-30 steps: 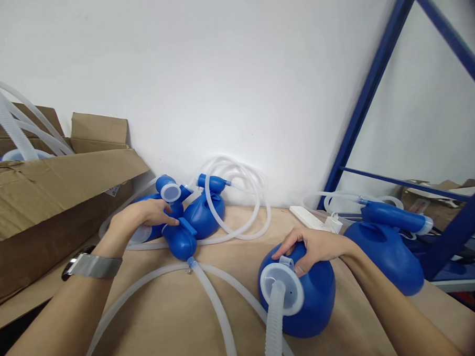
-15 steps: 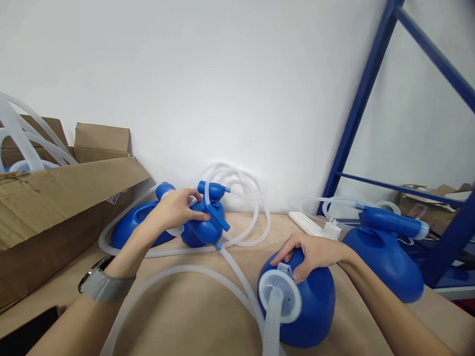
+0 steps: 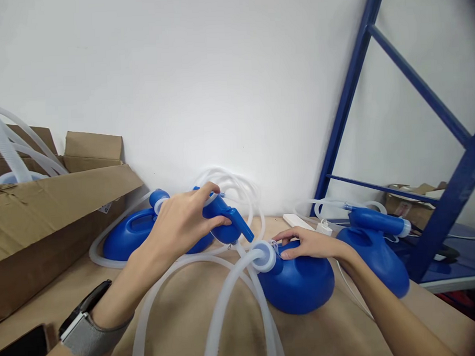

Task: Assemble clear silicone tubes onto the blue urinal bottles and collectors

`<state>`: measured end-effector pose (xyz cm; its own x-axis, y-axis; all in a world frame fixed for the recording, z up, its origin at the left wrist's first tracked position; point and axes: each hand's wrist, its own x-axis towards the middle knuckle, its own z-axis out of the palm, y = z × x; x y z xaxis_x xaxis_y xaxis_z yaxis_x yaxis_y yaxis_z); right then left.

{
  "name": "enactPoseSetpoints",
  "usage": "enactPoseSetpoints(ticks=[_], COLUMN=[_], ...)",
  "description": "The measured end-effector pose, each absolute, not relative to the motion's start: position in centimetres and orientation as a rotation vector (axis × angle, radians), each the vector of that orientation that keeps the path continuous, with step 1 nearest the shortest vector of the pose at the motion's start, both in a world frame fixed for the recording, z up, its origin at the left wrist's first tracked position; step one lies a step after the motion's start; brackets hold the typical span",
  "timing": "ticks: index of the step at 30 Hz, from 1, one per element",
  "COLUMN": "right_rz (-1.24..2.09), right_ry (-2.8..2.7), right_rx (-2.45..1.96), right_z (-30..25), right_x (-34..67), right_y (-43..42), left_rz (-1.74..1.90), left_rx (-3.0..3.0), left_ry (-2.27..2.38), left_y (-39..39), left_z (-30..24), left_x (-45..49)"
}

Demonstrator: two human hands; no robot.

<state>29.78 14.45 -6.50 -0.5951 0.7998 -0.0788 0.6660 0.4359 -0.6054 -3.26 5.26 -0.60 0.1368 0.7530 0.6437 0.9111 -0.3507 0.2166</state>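
Beside your left hand (image 3: 184, 222), which is grasping a blue fitting (image 3: 229, 230), your right hand (image 3: 306, 242) is gripping the blue bottle (image 3: 299, 284), apparently positioning both, and careful alignment is probably becoming needed

I watch from afar through one head-worn camera — close above the bench (image 3: 180, 317), facing forward and down, wall (image 3: 218, 95) beyond.

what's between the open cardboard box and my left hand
In the head view, a blue jug is between the open cardboard box and your left hand, with a pale hose running along its box side.
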Motion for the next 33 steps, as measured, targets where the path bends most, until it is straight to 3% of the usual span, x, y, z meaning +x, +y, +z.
enactPoseSetpoints(ticks=[10,19,22,28,33], right_rz=[0.708,0.469,0.429,0.466,0.438], right_ry=[-2.267,-2.053,-2.062,-2.267,-2.372], right_rx=[-0.891,-0.587,-0.427,-0.297,-0.33], right_z=[-3.6,-3.9,-3.6,-3.6,-3.9], right_x=[27.8,15.8,15.7,17.3,16.6], right_y=[10.5,9.2,10.1,9.8,9.1], left_rz=[-0.953,-1.17,-1.427,-2.552,-2.566], left_rx=[-1.814,-1.906,-2.072,-2.122,-2.606], left_ry=[-1.774,-1.357,-1.203,-1.473,-1.714], left_y=[4.2,2.4,1.6,1.3,2.2], left_z=[0.0,-0.2,1.0,3.3,3.1], left_x=[-3.4,-2.1,-2.7,-5.1,-5.7])
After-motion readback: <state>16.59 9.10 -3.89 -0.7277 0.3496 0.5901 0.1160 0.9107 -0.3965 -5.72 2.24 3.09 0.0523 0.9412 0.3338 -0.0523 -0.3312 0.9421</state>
